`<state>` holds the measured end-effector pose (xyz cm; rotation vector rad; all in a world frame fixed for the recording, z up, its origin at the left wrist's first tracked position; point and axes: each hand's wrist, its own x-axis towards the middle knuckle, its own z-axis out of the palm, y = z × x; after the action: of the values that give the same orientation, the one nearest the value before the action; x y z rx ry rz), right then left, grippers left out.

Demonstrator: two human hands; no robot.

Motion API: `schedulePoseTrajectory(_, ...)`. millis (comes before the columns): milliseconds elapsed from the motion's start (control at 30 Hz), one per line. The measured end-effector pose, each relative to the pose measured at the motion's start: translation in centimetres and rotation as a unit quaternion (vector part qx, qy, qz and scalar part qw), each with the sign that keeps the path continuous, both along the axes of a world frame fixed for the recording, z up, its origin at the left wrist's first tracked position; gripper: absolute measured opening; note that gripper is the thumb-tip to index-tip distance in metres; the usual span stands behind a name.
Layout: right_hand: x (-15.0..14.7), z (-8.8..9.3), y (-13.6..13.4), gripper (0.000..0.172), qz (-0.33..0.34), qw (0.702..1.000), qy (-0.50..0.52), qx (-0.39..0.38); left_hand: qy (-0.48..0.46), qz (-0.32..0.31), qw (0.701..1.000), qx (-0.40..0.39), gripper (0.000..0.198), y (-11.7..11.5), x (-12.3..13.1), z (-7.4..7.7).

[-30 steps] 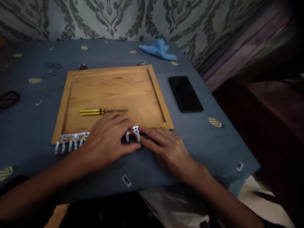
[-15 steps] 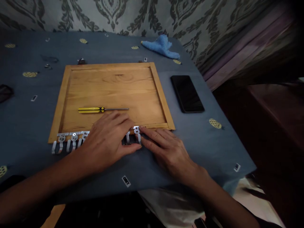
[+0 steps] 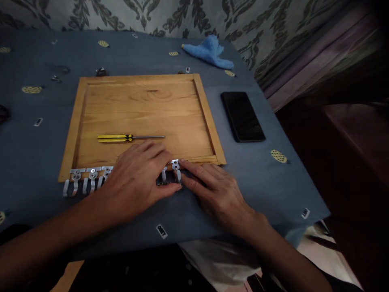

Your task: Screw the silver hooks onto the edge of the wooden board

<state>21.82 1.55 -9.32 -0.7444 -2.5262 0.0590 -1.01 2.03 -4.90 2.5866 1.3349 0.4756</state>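
A wooden framed board (image 3: 146,109) lies flat on the table. Along its near edge runs a silvery metal hook rail (image 3: 92,174), its hooks hanging past the wood toward me. My left hand (image 3: 138,174) arches over the rail's middle and hides part of it; its fingers are bent and its thumb reaches under the right-hand hooks. At the rail's right end, the index finger of my right hand (image 3: 215,190) touches the plate, with another finger close by the last hook. On the board, just beyond my left hand, rests a screwdriver (image 3: 115,138) with a yellow and black handle.
To the right of the board is a black phone (image 3: 243,117). A blue cloth (image 3: 209,53) lies at the back right. Small dark hardware (image 3: 101,71) sits behind the board, and small metal bits (image 3: 55,79) lie at the left. A patterned curtain (image 3: 170,16) hangs behind the table.
The view has shifted slightly. Both hands keep nearly the same hold at the hook rail, and the board and screwdriver stay in place.
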Motion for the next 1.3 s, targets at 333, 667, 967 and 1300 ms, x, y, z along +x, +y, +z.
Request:
schedulePoseTrajectory(333, 0.02, 0.26, -0.16, 0.037, -0.005, 1.000, -0.017, -0.014, 0.004, 0.003, 1.000, -0.007, 0.028, -0.02, 0.10, 0.04)
schedulePoseTrajectory(667, 0.00, 0.46, 0.03, 0.036, 0.005, 0.999, -0.008, -0.047, 0.018, 0.012, 1.000, -0.020, 0.026, 0.01, 0.01, 0.07)
schedulePoseTrajectory(967, 0.14, 0.34, 0.15, 0.036, 0.008, 0.998, -0.002, -0.056, 0.027, 0.010, 0.999, -0.013, 0.031, -0.29, 0.16, -0.31)
schedulePoseTrajectory(1300, -0.19, 0.23, 0.02, 0.031, -0.001, 1.000, 0.005, -0.025, 0.002, 0.001, 0.999, -0.032, 0.024, -0.15, 0.31, 0.23)
